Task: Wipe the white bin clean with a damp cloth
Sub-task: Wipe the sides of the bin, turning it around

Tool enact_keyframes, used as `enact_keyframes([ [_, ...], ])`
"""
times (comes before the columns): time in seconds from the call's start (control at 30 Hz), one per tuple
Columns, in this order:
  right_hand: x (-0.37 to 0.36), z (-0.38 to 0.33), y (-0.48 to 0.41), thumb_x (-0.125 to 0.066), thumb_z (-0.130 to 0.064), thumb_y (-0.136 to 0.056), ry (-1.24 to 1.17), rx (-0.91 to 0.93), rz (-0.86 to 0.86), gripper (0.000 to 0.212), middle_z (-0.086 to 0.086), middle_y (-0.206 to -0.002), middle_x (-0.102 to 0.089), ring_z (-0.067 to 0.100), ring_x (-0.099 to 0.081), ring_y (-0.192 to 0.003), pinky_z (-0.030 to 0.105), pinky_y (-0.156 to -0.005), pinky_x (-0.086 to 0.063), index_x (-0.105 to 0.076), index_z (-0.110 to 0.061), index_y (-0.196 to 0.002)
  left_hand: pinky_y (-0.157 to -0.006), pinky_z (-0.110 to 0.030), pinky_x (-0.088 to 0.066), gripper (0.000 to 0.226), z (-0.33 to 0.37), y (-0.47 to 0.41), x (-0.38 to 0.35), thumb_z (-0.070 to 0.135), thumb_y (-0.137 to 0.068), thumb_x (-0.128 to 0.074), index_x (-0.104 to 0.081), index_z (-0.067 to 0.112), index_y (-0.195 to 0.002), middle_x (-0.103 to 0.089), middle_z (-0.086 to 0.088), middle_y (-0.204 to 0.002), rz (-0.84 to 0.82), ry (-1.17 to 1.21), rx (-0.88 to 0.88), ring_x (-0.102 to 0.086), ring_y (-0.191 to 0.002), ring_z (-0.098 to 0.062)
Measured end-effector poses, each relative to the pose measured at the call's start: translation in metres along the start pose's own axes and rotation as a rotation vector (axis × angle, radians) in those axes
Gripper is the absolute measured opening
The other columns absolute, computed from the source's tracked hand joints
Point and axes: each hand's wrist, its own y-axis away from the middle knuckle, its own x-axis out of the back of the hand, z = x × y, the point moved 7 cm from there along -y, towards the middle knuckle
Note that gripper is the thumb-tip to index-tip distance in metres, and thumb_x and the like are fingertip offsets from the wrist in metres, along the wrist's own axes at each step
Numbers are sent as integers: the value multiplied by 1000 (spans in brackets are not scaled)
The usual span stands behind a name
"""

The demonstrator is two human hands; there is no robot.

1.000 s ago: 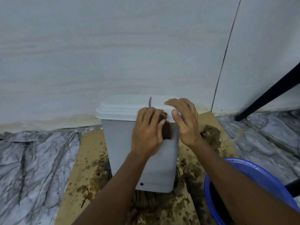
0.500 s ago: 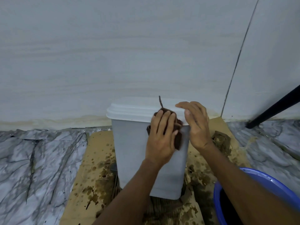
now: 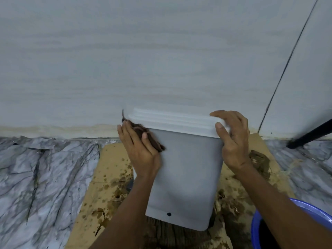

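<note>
Nearest the camera, a blue basin sits at the lower right, beside stained cardboard on the marble floor. On that cardboard stands the white bin, lid closed, between both hands. At its upper left corner the left hand presses a brown cloth (bunched, one strand sticking up), while the right hand clasps the lid's right edge. Behind is a pale wall.
</note>
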Motion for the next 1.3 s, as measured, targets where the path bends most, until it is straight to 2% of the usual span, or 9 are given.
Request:
enact_keyframes([
  [0.1, 2, -2, 3, -43, -47, -95, -2, 9, 14, 34, -37, -118, -54, 15, -42, -129, 62, -108, -32, -66, -32, -116, -126, -48, -16, 57, 8, 0, 0, 20, -107, -36, -21, -3, -158, -18, -14, -168, 11, 44, 6, -6, -158, -28],
  [0.3, 5, -7, 6, -44, -45, -94, 5, 19, 15, 34, -37, -118, -54, 12, -42, -127, 62, -107, -33, -65, -31, -116, -120, -51, -27, 38, 31, -9, 1, 9, -102, -43, -52, -6, -136, -48, -21, -145, -38, 3, -208, -32, -145, -38],
  [0.43, 2, -11, 8, -45, -46, -94, 10, 22, 23, 32, -38, -118, -53, 11, -42, -126, 63, -106, -33, -64, -33, -116, -114, -57, -30, 30, 50, -8, 0, 8, -100, -46, -58, -6, -123, -56, -22, -131, -90, -28, -294, -42, -131, -43],
  [0.67, 7, -11, 13, -45, -44, -95, 14, 52, 9, 35, -29, -122, -56, 16, -42, -129, 63, -106, -33, -65, -29, -119, -125, -49, -17, 54, 80, 41, -18, 27, -105, -39, -34, 3, -153, -36, -13, -160, -263, -41, -583, -26, -153, -32],
  [0.8, 6, -14, 12, -45, -44, -94, 9, 55, 20, 34, -33, -122, -56, 19, -44, -128, 63, -106, -33, -65, -30, -118, -127, -52, -11, 65, 26, 38, -2, 25, -103, -42, -20, -3, -157, -14, -18, -168, -189, -87, -305, -11, -157, -35],
  [0.9, 3, -17, 10, -48, -45, -92, 23, 61, 27, 32, -40, -120, -52, 21, -45, -126, 64, -104, -35, -64, -31, -116, -125, -58, -12, 67, -7, 47, 4, 34, -106, -35, -16, -4, -158, -11, -17, -169, -153, -135, -120, -7, -157, -33],
  [1.03, 1, -9, 6, -60, -49, -87, 77, 86, 26, 36, -32, -119, -53, 23, -46, -126, 63, -101, -38, -64, -32, -117, -126, -56, -13, 67, 6, 56, -10, 34, -105, -33, -18, -4, -158, -12, -18, -169, -136, -218, -67, -6, -157, -34],
  [1.1, -2, -3, 3, -64, -51, -84, 97, 77, 24, 40, -20, -117, -56, 24, -47, -125, 62, -100, -40, -65, -29, -117, -127, -51, -10, 65, 34, 68, -28, 36, -107, -32, -19, -1, -159, -14, -17, -168, -239, -230, -226, -8, -157, -34],
  [1.3, -4, 19, -12, -67, -59, -80, 105, 15, -9, 47, -10, -118, -56, 19, -45, -124, 58, -99, -42, -62, -32, -119, -128, -44, -6, 64, 54, 177, -63, 40, -108, -35, -16, 10, -161, -19, -10, -167, -651, -355, -1033, -7, -157, -29],
])
